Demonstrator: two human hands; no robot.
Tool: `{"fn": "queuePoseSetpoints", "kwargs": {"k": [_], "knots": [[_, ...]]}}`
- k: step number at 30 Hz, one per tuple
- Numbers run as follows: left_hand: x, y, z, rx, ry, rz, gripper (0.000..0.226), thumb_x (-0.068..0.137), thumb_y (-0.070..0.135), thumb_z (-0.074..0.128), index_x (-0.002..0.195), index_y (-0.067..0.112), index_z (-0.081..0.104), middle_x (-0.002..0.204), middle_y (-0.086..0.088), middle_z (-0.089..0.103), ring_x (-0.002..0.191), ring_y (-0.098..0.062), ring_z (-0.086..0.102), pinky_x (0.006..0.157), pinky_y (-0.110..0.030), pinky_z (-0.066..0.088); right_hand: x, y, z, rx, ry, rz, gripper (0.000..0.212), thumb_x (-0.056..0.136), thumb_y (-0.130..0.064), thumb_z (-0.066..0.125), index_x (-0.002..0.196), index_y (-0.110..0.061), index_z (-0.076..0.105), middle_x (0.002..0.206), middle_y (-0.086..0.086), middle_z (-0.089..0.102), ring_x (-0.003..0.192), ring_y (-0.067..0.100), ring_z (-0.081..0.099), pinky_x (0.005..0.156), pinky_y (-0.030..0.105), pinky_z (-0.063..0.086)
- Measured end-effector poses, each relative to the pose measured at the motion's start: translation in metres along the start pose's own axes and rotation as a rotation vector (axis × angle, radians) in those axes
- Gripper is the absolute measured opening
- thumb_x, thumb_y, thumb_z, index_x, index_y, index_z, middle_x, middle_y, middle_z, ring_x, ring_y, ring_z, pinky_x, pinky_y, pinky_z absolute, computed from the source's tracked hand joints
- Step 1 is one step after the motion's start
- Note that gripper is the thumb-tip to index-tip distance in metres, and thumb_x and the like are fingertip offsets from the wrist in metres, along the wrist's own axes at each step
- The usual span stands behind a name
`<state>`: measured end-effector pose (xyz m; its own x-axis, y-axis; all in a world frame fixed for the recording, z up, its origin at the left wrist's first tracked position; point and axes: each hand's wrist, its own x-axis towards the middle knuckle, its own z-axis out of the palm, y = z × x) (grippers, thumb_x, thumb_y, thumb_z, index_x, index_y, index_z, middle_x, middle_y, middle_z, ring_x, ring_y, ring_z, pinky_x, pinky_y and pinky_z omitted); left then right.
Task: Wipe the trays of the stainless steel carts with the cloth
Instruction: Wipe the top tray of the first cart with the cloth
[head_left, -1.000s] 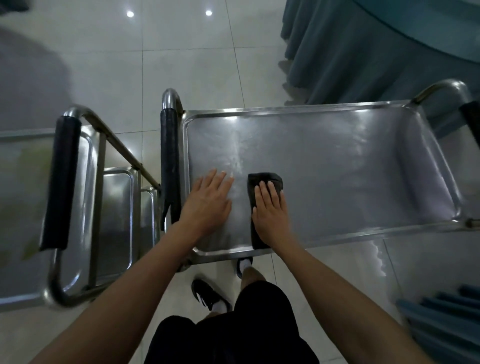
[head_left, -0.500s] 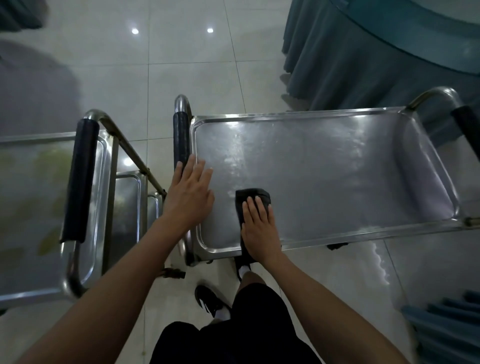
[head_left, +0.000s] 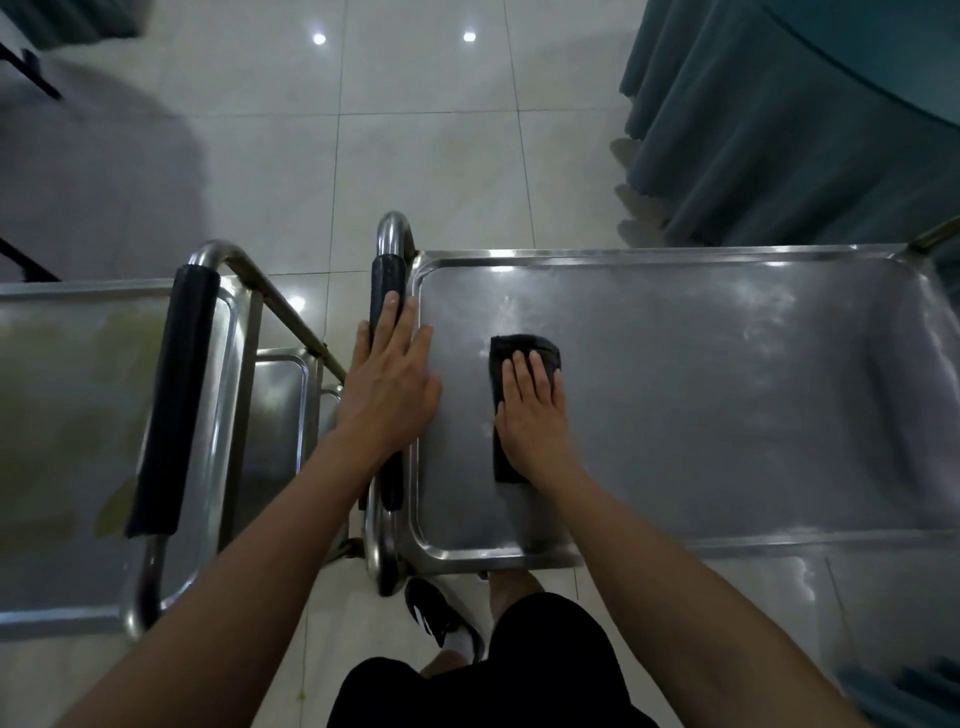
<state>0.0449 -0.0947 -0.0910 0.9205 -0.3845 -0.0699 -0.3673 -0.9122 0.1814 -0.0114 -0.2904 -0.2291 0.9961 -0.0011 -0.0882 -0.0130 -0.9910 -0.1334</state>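
Wiping is under way — the right hand (head_left: 532, 410), fingers flat, presses the dark folded cloth (head_left: 522, 349) onto the steel cart's top tray (head_left: 727, 395) near its left edge. The left hand (head_left: 389, 384), fingers straight, steadies the black-padded handle (head_left: 387, 280). Next — probably strokes toward the unwiped right side.

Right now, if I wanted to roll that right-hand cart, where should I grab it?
Probably by the black padded handle at the cart's left end, coming from that side. It is a round bar standing clear of the tray, so fingers can wrap it. The left hand lies flat across it; the right hand presses the cloth.
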Motion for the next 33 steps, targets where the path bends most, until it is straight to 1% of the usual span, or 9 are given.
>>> {"fn": "queuePoseSetpoints", "kwargs": {"k": [3,7,10,14,19,23,26,33], "knots": [[0.020,-0.004,-0.003,-0.021,0.007,-0.029,0.062,0.094,0.029,0.048,0.149,0.008,0.030,0.164,-0.013,0.006,0.151,-0.027,-0.010,0.122,-0.051,0.008,0.029,0.009,-0.003,-0.011,0.010,-0.026,0.063,0.099,-0.034,0.027,0.157,-0.008,0.027,0.165,0.011,0.020,0.154,0.030,0.007,0.124,0.054,0.009],[0.029,-0.004,-0.001,-0.018,0.029,-0.059,0.066,0.094,0.028,0.048,0.152,0.008,0.025,0.164,-0.012,0.004,0.151,-0.025,-0.011,0.122,-0.051,0.012,0.071,0.017,-0.008,-0.017,0.003,-0.038,0.063,0.101,-0.034,0.034,0.158,-0.009,0.024,0.166,0.010,0.018,0.155,0.029,0.004,0.124,0.053,0.007],[0.028,-0.004,0.002,-0.030,0.043,-0.075,0.067,0.095,0.028,0.049,0.154,0.008,0.023,0.164,-0.010,0.003,0.151,-0.024,-0.012,0.122,-0.049,0.010,0.102,0.022,-0.013,-0.022,0.015,-0.049,0.064,0.101,-0.034,0.036,0.158,-0.008,0.024,0.166,0.010,0.018,0.155,0.029,0.004,0.124,0.054,0.008],[0.029,-0.004,0.002,-0.016,0.053,-0.093,0.068,0.094,0.027,0.051,0.153,0.007,0.024,0.164,-0.010,0.004,0.151,-0.024,-0.011,0.122,-0.046,0.008,0.138,0.023,-0.018,0.000,0.038,-0.049,0.064,0.100,-0.032,0.041,0.157,-0.008,0.026,0.165,0.010,0.020,0.154,0.029,0.007,0.124,0.054,0.011],[0.029,-0.004,0.004,-0.014,0.049,-0.101,0.069,0.093,0.027,0.052,0.153,0.007,0.024,0.164,-0.011,0.004,0.151,-0.024,-0.011,0.122,-0.047,0.008,0.164,0.020,-0.021,-0.015,0.044,-0.057,0.064,0.100,-0.032,0.038,0.158,-0.008,0.023,0.167,0.009,0.016,0.155,0.028,0.003,0.124,0.054,0.009],[0.029,-0.004,0.003,-0.044,0.068,-0.104,0.069,0.092,0.024,0.053,0.152,0.006,0.026,0.164,-0.010,0.005,0.151,-0.023,-0.009,0.122,-0.046,0.007,0.174,0.004,-0.020,-0.033,0.033,-0.090,0.065,0.101,-0.033,0.036,0.159,-0.009,0.019,0.168,0.009,0.011,0.155,0.028,-0.001,0.124,0.054,0.005],[0.030,-0.004,0.004,-0.061,0.072,-0.106,0.069,0.091,0.022,0.055,0.152,0.005,0.027,0.164,-0.010,0.006,0.151,-0.022,-0.008,0.122,-0.047,0.010,0.174,-0.008,-0.017,-0.043,0.035,-0.143,0.065,0.101,-0.035,0.033,0.159,-0.009,0.019,0.167,0.010,0.012,0.155,0.028,0.000,0.123,0.055,0.008],[0.028,-0.006,0.005,-0.112,0.089,-0.095,0.069,0.091,0.019,0.055,0.152,0.004,0.026,0.164,-0.010,0.008,0.151,-0.021,-0.006,0.122,-0.049,0.015,0.159,-0.008,-0.015,-0.033,0.030,-0.162,0.064,0.101,-0.036,0.025,0.158,-0.009,0.020,0.167,0.010,0.014,0.155,0.027,0.001,0.124,0.054,0.009]]}}
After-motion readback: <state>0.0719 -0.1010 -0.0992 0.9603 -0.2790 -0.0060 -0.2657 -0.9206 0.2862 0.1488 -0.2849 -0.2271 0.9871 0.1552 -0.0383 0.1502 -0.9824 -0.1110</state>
